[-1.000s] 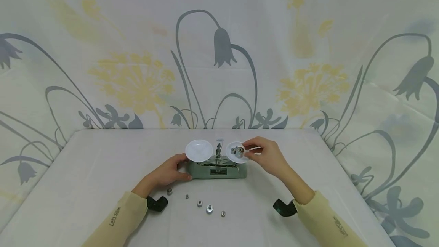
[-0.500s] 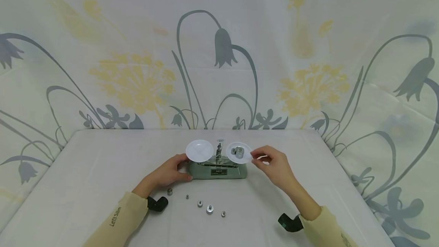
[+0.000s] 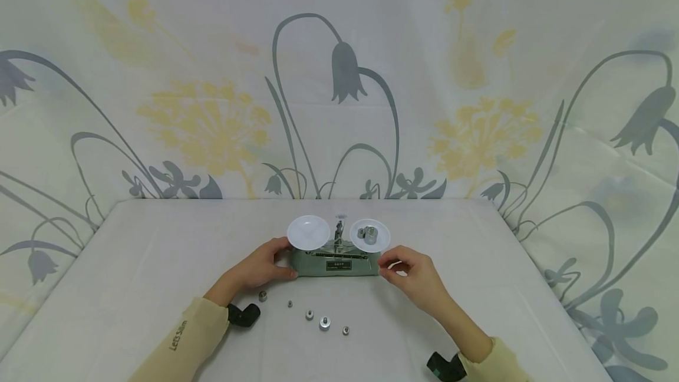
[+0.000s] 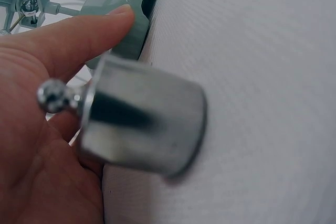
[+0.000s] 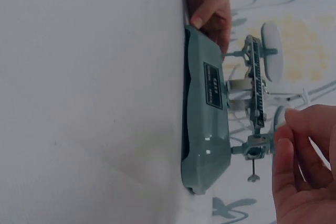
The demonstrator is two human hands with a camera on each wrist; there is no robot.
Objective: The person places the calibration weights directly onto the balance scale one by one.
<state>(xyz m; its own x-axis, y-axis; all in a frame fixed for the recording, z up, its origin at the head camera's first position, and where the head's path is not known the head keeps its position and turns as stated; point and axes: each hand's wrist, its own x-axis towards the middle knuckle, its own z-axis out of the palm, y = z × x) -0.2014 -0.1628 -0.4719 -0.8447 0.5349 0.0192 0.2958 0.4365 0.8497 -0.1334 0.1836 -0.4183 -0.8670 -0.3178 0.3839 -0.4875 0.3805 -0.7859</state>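
Note:
A green balance scale [image 3: 310,265] with two white pans stands on the table. My left hand [image 3: 260,265] grips the left end of its base, thumb at the front and fingers behind. Several metal weights [image 3: 370,235] sit together in the right pan [image 3: 383,244]; the left pan [image 3: 308,232] holds nothing. My right hand [image 3: 416,276] is by the right end of the base, below the right pan. Its thumb and forefinger lie loosely curved near each other with nothing between them, close to a small adjusting screw [image 5: 253,178] in the right wrist view.
Several loose weights lie in front of the scale, among them a larger one [image 3: 325,323]. A knobbed metal weight [image 4: 147,116] stands close to my left palm. Behind the white-covered table [image 3: 175,234] hangs a flower-patterned cloth [image 3: 212,46].
My right hand has drawn away from the weights in the right pan, past its rim, then down to the right end of the base. My left hand has stayed put.

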